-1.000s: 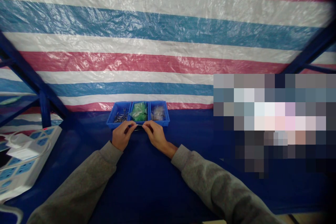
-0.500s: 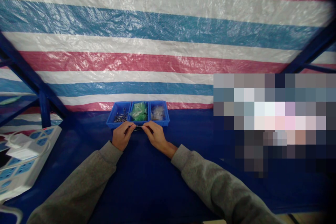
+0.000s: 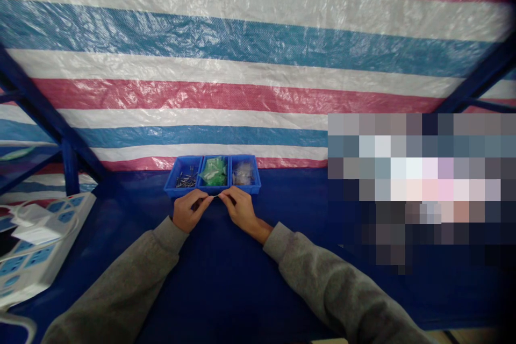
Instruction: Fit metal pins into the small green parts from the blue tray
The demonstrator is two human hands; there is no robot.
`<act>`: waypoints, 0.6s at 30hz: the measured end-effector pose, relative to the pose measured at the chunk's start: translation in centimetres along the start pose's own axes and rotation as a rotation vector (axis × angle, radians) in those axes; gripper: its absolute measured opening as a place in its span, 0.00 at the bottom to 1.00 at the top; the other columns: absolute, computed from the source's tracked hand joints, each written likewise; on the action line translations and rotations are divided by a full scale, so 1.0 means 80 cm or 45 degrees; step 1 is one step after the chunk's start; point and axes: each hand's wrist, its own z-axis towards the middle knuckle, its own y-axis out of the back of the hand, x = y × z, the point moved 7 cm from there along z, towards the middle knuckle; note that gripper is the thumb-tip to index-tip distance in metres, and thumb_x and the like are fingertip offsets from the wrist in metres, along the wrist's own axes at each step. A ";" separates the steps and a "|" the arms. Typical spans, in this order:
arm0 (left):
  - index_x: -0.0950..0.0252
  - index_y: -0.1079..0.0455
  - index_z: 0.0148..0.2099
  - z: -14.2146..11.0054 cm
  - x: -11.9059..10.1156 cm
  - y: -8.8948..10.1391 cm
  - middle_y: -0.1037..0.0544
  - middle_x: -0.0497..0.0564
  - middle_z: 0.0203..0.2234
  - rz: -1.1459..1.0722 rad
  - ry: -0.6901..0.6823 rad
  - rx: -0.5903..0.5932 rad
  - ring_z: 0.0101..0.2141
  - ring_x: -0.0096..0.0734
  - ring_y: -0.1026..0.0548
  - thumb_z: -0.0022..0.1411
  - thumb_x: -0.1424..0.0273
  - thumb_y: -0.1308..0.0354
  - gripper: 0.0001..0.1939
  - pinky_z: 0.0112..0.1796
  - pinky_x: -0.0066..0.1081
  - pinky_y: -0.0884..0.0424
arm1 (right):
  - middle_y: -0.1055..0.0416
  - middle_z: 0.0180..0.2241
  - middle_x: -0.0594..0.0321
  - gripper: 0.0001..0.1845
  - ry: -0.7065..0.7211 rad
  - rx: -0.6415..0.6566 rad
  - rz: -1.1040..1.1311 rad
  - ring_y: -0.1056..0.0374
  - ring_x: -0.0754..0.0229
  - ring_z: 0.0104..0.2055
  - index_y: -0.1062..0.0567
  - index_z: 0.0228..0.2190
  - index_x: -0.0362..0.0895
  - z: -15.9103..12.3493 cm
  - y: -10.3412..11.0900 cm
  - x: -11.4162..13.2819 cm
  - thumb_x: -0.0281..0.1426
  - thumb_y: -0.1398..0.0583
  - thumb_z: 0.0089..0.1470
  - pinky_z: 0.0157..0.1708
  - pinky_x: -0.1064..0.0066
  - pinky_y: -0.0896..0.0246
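My left hand (image 3: pixel 190 209) and my right hand (image 3: pixel 241 208) are nearly fingertip to fingertip, just in front of three joined blue bins. Between the two pinches runs a thin, shiny piece (image 3: pixel 216 196), too small to name for certain. In the left bin (image 3: pixel 171 185) lie loose metal screw-like pieces (image 3: pixel 186 180). The middle bin holds green plastic packets (image 3: pixel 214 171), and the right one has clear small pieces (image 3: pixel 242 173). Both hands are closed, with thumb and index finger pressed together.
A dark blue tabletop (image 3: pixel 226 279) spreads below my arms. On the left stands a white power strip (image 3: pixel 44 263) with a white plug and cable (image 3: pixel 38 223). Blue frame bars (image 3: pixel 70 166) rise at the sides, before a striped plastic sheet (image 3: pixel 226 91). A blurred-out patch covers the right.
My left thumb and fingertips have shifted slightly right and down along the thin piece. Dark bits seen beneath the fingertips earlier no longer show. My right hand has stayed almost still.
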 end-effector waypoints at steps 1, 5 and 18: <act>0.66 0.30 0.31 0.000 0.000 0.000 0.27 0.48 0.22 0.002 0.003 -0.008 0.21 0.22 0.32 0.59 0.68 0.44 0.07 0.26 0.24 0.35 | 0.29 0.28 0.61 0.12 0.001 0.000 0.002 0.33 0.62 0.31 0.26 0.29 0.43 0.000 0.000 0.000 0.34 0.47 0.59 0.34 0.72 0.40; 0.66 0.29 0.34 0.001 0.004 0.001 0.24 0.50 0.27 0.034 0.026 -0.033 0.28 0.26 0.27 0.59 0.69 0.45 0.06 0.32 0.25 0.32 | 0.29 0.28 0.61 0.12 0.009 -0.012 0.023 0.33 0.63 0.31 0.26 0.30 0.42 0.002 0.003 0.002 0.34 0.46 0.59 0.34 0.72 0.40; 0.65 0.29 0.38 -0.004 0.027 -0.004 0.25 0.48 0.28 -0.179 0.220 -0.027 0.19 0.19 0.33 0.60 0.69 0.45 0.07 0.25 0.23 0.33 | 0.30 0.28 0.61 0.11 0.056 0.059 0.041 0.34 0.63 0.31 0.25 0.32 0.43 0.003 -0.004 0.004 0.32 0.46 0.59 0.35 0.72 0.40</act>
